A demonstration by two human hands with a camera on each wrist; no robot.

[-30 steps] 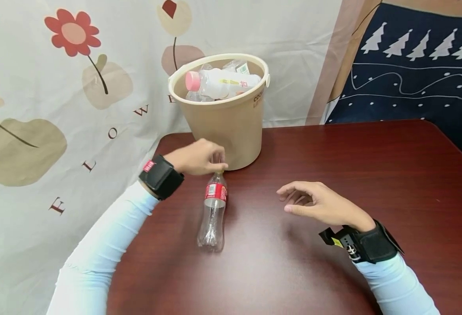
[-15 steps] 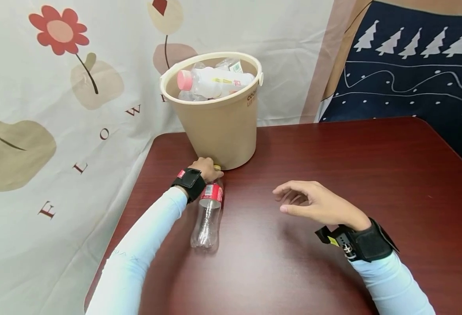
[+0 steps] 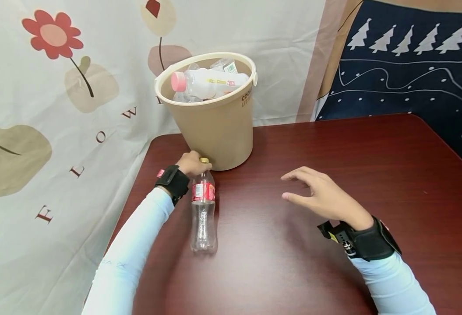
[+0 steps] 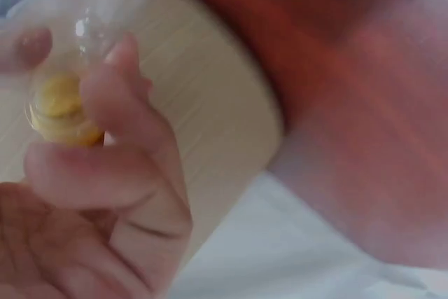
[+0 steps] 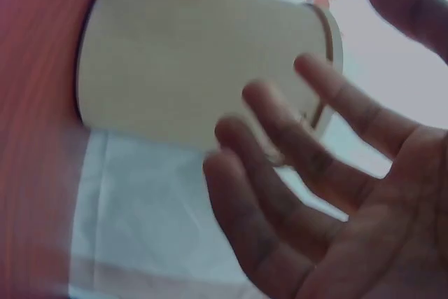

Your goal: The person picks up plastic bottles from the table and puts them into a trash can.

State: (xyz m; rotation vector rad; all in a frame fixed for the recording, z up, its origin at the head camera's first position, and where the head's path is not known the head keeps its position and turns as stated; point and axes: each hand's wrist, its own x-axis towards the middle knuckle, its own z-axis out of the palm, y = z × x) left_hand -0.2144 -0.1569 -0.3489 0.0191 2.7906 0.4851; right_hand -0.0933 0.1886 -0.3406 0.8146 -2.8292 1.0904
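A clear plastic bottle [image 3: 204,225] with a red label [image 3: 203,191] appears upright on the table in the head view. My left hand [image 3: 191,164] grips it around the neck, just below the yellow cap [image 3: 204,160]. The left wrist view shows the fingers curled about the clear neck, with the cap [image 4: 64,106] beside them; that picture is blurred. To the right, my right hand [image 3: 320,192] hovers over the table with nothing in it. Its fingers [image 5: 269,113] are relaxed and spread apart in the right wrist view.
Directly behind the bottle stands a beige bucket [image 3: 219,131], holding several plastic bottles. One with a pink cap [image 3: 178,82] lies across the top. The dark red wooden table [image 3: 333,148] meets a printed white cloth [image 3: 108,175] at the left and back.
My left hand has come down from the cap to the bottle's neck and now grips it. The bottle looks straighter than before. My right hand's thumb and fingers have spread wider.
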